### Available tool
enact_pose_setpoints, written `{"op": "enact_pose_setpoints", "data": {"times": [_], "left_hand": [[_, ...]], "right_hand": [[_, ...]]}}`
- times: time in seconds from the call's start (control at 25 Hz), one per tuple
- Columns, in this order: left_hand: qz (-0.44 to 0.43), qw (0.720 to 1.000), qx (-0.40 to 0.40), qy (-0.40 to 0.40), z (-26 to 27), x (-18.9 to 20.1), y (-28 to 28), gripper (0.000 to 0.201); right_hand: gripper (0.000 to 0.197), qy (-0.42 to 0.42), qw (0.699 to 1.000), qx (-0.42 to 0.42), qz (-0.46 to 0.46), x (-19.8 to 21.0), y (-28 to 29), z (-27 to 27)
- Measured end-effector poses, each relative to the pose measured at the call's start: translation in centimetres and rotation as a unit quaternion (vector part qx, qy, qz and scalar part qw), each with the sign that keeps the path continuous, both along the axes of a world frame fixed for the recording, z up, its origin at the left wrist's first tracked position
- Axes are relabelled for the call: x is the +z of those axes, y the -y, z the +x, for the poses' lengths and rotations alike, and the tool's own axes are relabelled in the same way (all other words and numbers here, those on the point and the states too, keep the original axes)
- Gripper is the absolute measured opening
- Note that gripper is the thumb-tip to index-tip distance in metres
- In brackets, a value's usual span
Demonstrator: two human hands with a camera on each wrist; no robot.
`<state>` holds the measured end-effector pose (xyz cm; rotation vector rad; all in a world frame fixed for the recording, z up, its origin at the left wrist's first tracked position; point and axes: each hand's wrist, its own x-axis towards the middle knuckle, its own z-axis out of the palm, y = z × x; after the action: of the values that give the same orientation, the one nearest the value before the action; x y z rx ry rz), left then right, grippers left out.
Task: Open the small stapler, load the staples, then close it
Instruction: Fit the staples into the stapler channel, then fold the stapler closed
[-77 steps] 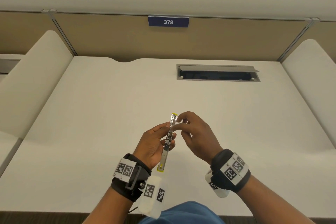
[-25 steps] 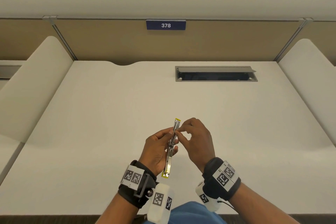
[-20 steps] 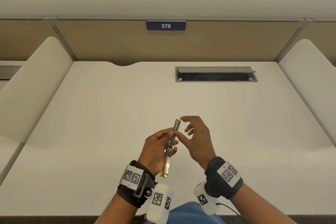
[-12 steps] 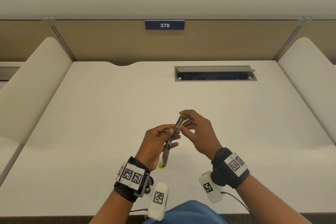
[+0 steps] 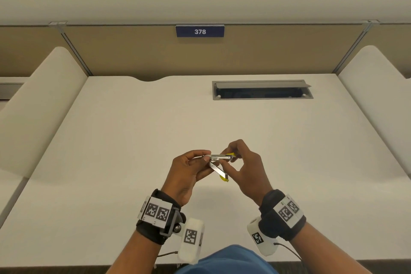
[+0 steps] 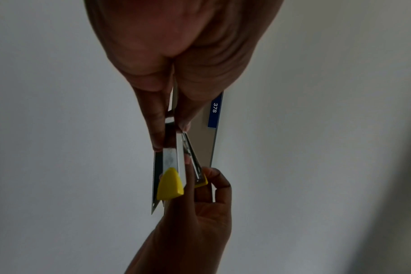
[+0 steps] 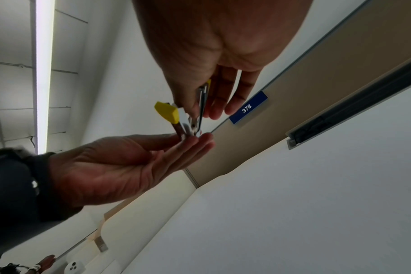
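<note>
A small silver stapler (image 5: 219, 161) with yellow tips is held in the air above the white desk (image 5: 133, 131), between both hands. Its two arms stand a narrow angle apart, joined at the left end. My left hand (image 5: 189, 169) pinches the hinge end between thumb and fingers. My right hand (image 5: 241, 162) pinches the far end of the upper arm (image 5: 221, 157). The lower arm (image 5: 219, 171) slants toward me and ends in a yellow tip (image 5: 224, 178). In the left wrist view the stapler (image 6: 176, 163) shows both yellow tips. In the right wrist view the stapler (image 7: 188, 115) points toward the camera. No loose staples show.
A recessed cable tray (image 5: 262, 90) with its lid raised sits in the desk at the back right. Tan partition panels with a blue sign "378" (image 5: 199, 31) close off the back. Curved white dividers (image 5: 37, 104) stand at both sides.
The stapler has swung from pointing away from me to lying crosswise. Its arms, spread out in a line before, have folded to a narrow angle. My right hand has taken hold of the upper arm's end.
</note>
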<state>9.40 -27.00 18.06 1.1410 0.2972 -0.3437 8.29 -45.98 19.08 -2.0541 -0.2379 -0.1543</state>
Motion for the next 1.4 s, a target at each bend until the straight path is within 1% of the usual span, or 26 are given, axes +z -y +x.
{"op": "enact_pose_setpoints", "data": {"times": [0.08, 0.12, 0.16, 0.24, 0.28, 0.32, 0.4, 0.52, 0.64, 0.72, 0.8, 0.96, 1.08, 1.2, 1.28, 1.4], "left_hand": [[-0.002, 1.000, 0.012, 0.003, -0.1, -0.1, 0.1, 0.017], [-0.007, 1.000, 0.019, 0.003, -0.1, -0.2, 0.1, 0.017], [-0.010, 1.000, 0.026, 0.002, -0.1, -0.2, 0.1, 0.017], [-0.016, 0.999, 0.032, -0.004, -0.2, -0.4, 0.3, 0.017], [-0.019, 0.999, 0.032, -0.008, -0.2, -0.4, 0.5, 0.017], [-0.020, 0.999, 0.031, -0.010, -0.2, -0.5, 0.6, 0.016], [-0.006, 1.000, 0.023, -0.006, -0.2, -0.6, 0.6, 0.014], [0.072, 0.996, -0.020, 0.039, -0.2, -0.9, 0.1, 0.014], [0.166, 0.980, -0.063, 0.089, -0.4, -1.2, -0.3, 0.024], [0.222, 0.966, -0.072, 0.115, -0.4, -1.4, -0.5, 0.024], [0.254, 0.957, -0.065, 0.122, -0.5, -1.7, -0.6, 0.022], [0.272, 0.953, -0.062, 0.118, -0.7, -2.2, -0.6, 0.019], [0.273, 0.954, -0.057, 0.110, -1.0, -2.4, -0.5, 0.019], [0.264, 0.957, -0.058, 0.108, -1.0, -2.3, -0.5, 0.017], [0.240, 0.964, -0.053, 0.107, -0.9, -1.9, -0.4, 0.016], [0.207, 0.973, -0.042, 0.094, -0.5, -1.3, 0.1, 0.015]], "right_hand": [[0.017, 0.002, 1.000, -0.005, 0.001, -0.2, 0.1, -0.5], [0.018, -0.004, 1.000, -0.001, 0.007, -0.2, 0.2, -0.7], [0.025, -0.017, 1.000, 0.013, 0.014, -0.3, 0.3, -1.0], [0.053, -0.051, 0.997, 0.048, 0.018, -0.4, 0.5, -1.4], [0.063, -0.062, 0.996, 0.057, 0.014, -0.6, 0.6, -1.5], [0.068, -0.066, 0.996, 0.057, 0.010, -0.8, 0.7, -1.5], [0.061, -0.063, 0.997, 0.045, 0.005, -1.0, 1.0, -1.2], [0.044, -0.054, 0.998, 0.028, -0.003, -0.8, 1.7, -0.5], [0.033, -0.048, 0.998, 0.033, 0.008, -0.5, 2.2, 0.0], [0.030, -0.052, 0.998, 0.042, 0.017, -0.4, 2.3, 0.3], [0.028, -0.061, 0.997, 0.048, 0.024, -0.3, 2.2, 0.5], [0.023, -0.094, 0.993, 0.057, 0.037, -0.6, 2.1, 1.0], [0.017, -0.120, 0.988, 0.059, 0.073, -0.7, 1.9, 1.3], [0.011, -0.129, 0.985, 0.051, 0.105, -0.6, 1.5, 1.8], [0.015, -0.137, 0.980, 0.035, 0.137, -0.3, 1.0, 2.2], [0.032, -0.162, 0.957, -0.021, 0.238, 0.1, 0.0, 2.6]]}}
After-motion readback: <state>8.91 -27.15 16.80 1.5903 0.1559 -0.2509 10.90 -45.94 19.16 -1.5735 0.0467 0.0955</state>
